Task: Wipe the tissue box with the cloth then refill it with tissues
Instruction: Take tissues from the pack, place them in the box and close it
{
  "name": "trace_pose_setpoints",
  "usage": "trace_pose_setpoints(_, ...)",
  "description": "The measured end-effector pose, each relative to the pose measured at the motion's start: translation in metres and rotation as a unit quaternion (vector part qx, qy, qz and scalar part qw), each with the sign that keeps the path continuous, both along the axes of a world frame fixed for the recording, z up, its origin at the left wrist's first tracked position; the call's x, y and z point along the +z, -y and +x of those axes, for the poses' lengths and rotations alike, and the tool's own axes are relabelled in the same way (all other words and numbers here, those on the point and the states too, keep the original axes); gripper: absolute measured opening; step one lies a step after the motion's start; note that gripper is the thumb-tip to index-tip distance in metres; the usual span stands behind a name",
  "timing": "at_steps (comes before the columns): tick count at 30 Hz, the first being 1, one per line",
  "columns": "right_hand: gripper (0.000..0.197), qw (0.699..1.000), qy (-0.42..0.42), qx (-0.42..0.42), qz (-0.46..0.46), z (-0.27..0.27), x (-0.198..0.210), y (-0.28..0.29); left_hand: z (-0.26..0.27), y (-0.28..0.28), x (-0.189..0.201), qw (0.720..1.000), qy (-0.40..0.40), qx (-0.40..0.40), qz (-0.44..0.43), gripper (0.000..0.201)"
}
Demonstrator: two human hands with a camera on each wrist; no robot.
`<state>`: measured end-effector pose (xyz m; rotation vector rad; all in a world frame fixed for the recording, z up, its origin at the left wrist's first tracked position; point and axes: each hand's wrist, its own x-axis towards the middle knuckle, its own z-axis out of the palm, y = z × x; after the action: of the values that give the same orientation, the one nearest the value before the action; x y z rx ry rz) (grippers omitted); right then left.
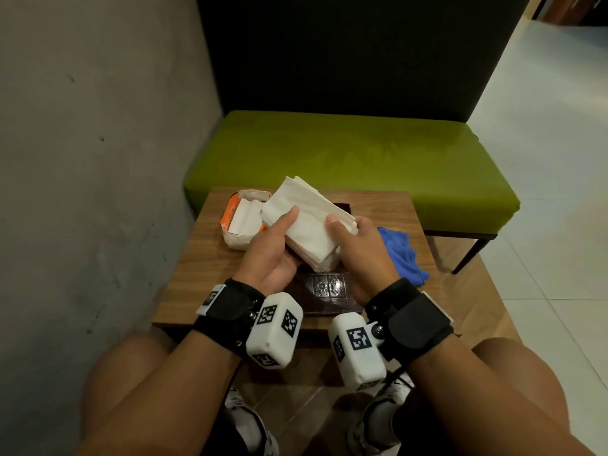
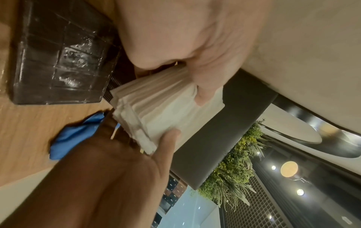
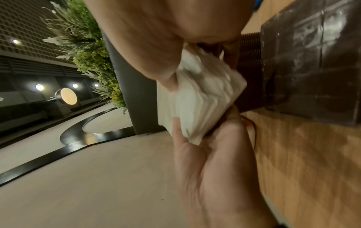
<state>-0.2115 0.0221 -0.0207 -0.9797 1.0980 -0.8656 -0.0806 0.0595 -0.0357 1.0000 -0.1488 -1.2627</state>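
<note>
Refill step, by the look of it; left hand (image 1: 269,255) and right hand (image 1: 365,251) both clamp the tissue stack (image 1: 309,225) above the dark tissue box (image 1: 329,291) on the bench (image 1: 204,258) (blue cloth (image 1: 401,251) lies right); next: lower stack squarely into box.

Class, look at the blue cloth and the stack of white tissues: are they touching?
Apart. The head view shows the blue cloth lying on the wooden table beyond the right hand, while the tissue stack is held up between both hands.

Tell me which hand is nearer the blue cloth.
Right. The right hand grips the tissue stack right beside the blue cloth; the left hand holds the stack's far side.
</note>
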Motion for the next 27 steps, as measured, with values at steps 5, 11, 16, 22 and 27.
trace_pose_setpoints(5,0.069,0.975,-0.162,0.06,-0.143,-0.02,0.005,0.019,0.014,0.001,0.002,0.999,0.03,-0.016,0.025,0.027)
trace_pose_setpoints(11,0.08,0.892,-0.275,0.205,-0.295,0.001,-0.005,0.027,0.013,0.002,0.007,0.993,0.105,-0.044,0.029,0.032)
trace_pose_setpoints(16,0.05,0.938,-0.195,0.268,-0.099,-0.022,-0.014,0.034,0.021,-0.005,0.008,0.994,0.094,-0.051,0.034,0.033)
trace_pose_setpoints(22,0.048,0.969,-0.058,0.237,-0.029,-0.017,0.005,0.036,0.024,-0.011,0.01,0.987,0.111,-0.107,0.036,0.033)
trace_pose_setpoints(27,0.069,0.967,-0.026,0.248,0.045,-0.003,-0.008,0.025,0.014,-0.008,0.009,0.983,0.139,-0.114,0.045,0.035)
